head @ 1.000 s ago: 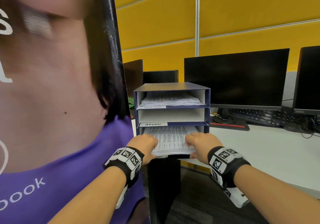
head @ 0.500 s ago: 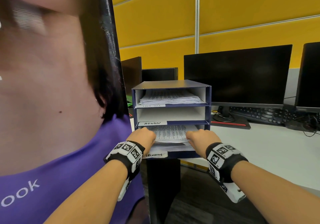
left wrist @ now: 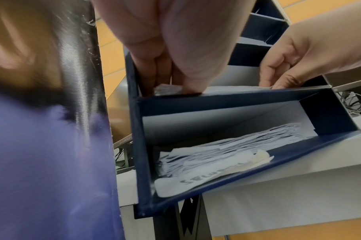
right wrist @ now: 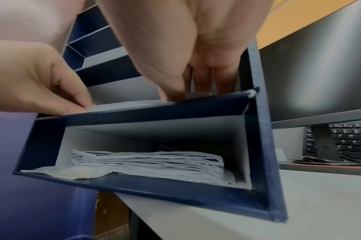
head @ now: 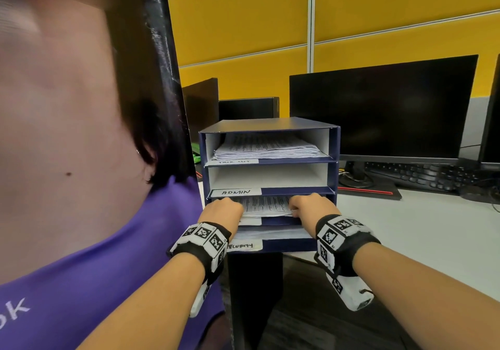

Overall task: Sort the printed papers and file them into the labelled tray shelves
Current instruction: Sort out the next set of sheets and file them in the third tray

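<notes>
A blue tray shelf unit (head: 335,144) stands on the desk corner. Its top shelf holds printed papers (head: 266,148), and the shelf labelled ADMIN (head: 236,192) is bare inside. On the shelf below lies a paper stack (head: 266,206), mostly inside. My left hand (head: 224,209) pinches its near left edge and my right hand (head: 308,206) pinches its near right edge. The wrist views show my left hand (left wrist: 175,82) and right hand (right wrist: 183,91) gripping the stack (left wrist: 233,88) at the shelf lip. The bottom shelf holds more papers (right wrist: 147,164) behind a peeling label (left wrist: 206,175).
A large printed banner (head: 81,160) with a black edge stands close on the left. On the white desk (head: 405,230) to the right are a dark monitor (head: 378,106), a keyboard (head: 416,173) and cables. Yellow partition panels rise behind.
Both hands have pushed the paper stack forward into the third shelf; a second ago most of it stuck out, now only its near edge shows.
</notes>
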Demonstrator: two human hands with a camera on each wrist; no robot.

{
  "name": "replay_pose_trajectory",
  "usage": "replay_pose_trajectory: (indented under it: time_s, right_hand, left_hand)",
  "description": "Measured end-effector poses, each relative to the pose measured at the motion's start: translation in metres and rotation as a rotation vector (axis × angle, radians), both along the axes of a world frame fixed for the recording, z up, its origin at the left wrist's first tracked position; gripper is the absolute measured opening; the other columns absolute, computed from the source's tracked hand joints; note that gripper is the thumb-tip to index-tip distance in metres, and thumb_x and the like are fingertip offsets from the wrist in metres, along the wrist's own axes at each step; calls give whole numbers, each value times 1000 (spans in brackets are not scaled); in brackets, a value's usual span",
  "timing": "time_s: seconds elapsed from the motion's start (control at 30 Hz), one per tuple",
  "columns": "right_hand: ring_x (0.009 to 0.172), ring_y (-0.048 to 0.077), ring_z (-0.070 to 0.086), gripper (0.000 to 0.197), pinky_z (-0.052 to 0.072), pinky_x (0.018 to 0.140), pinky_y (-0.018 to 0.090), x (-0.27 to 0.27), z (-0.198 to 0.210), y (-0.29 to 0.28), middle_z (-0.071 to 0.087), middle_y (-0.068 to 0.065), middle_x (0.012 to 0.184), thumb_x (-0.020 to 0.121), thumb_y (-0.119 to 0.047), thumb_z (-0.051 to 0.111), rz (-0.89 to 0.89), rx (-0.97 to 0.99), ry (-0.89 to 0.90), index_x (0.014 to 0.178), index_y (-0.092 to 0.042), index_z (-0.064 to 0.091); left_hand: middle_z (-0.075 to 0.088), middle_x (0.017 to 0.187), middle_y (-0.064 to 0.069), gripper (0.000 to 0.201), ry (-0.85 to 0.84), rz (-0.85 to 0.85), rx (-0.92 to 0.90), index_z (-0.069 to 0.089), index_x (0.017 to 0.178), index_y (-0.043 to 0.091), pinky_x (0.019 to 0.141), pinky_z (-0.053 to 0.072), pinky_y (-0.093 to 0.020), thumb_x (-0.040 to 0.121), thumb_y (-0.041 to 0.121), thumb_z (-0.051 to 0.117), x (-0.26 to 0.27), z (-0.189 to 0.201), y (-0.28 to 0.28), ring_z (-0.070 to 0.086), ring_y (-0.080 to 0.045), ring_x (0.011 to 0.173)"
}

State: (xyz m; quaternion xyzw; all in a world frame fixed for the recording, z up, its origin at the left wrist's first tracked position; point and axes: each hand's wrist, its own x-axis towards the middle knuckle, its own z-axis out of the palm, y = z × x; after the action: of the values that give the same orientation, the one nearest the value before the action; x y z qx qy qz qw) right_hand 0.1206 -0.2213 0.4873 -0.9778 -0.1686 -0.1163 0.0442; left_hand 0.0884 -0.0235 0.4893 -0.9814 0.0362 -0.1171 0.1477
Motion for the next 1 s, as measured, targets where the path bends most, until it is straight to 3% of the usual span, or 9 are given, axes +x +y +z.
replay_pose_trajectory:
  time_s: [0.17, 0.33, 0.47, 0.57, 0.67, 0.8, 0.9, 1.0]
  right_hand:
    - [96, 33, 60, 33, 51, 86, 39, 7, -3, 1, 61, 14, 109, 88, 0, 40, -1, 19, 52, 112, -16, 57]
    - [99, 25, 61, 28, 49, 83, 31, 8, -6, -2, 63, 6, 111, 93, -7, 45, 15, 84, 99, 117, -19, 55]
    - [101, 28, 59, 35, 50, 89, 38, 0, -7, -6, 63, 7, 112, 90, -5, 45, 30, 46, 83, 122, -20, 51]
    - [115, 29, 52, 43, 39, 102, 37, -11, -6, -9, 57, 7, 125, 87, -1, 46, 56, 40, 41, 127, -17, 48]
    - [114, 29, 50, 42, 40, 95, 34, -23, -5, -14, 55, 6, 125, 85, 1, 46, 54, 61, 20, 124, -14, 50]
    - [110, 27, 52, 37, 46, 92, 34, -34, -5, -20, 54, 6, 121, 83, -2, 48, 66, 24, 33, 118, -13, 54]
    - [101, 26, 57, 31, 50, 85, 33, -40, -4, -20, 57, 5, 116, 84, -3, 48, 17, 41, 7, 112, -13, 56]
    - [100, 26, 58, 31, 51, 86, 34, -44, -5, -22, 59, 7, 114, 84, -8, 48, -33, 22, -1, 113, -16, 57]
  left_hand:
    - [62, 106, -14, 25, -9, 22, -77, 63, 101, 8, 81, 49, -37, 83, -4, 51, 6, 2, -1, 62, -35, 98]
    - [60, 110, -15, 29, 5, 33, -114, 62, 105, 8, 85, 51, -39, 83, -6, 50, 6, 3, -2, 60, -36, 101]
    - [58, 111, -16, 32, 25, 27, -138, 59, 105, 4, 83, 49, -39, 79, -12, 48, 0, 4, 0, 60, -36, 102]
    - [61, 113, -12, 36, -43, 38, -175, 60, 109, 10, 83, 49, -38, 80, -8, 47, -11, 4, 7, 60, -33, 104]
    - [62, 112, -8, 33, -83, 99, -175, 60, 111, 17, 81, 49, -36, 82, 3, 54, -25, 3, 18, 61, -31, 102]
    - [63, 111, -6, 38, -34, 131, -397, 59, 109, 23, 79, 49, -34, 77, 5, 52, -36, -7, 31, 60, -30, 100]
    - [63, 112, 0, 45, -32, 97, -578, 45, 111, 26, 83, 52, -38, 72, 4, 50, -40, -15, 33, 61, -26, 97]
    - [60, 114, -5, 47, -5, 79, -673, 35, 113, 23, 84, 53, -43, 72, 3, 47, -42, -18, 30, 61, -28, 96]
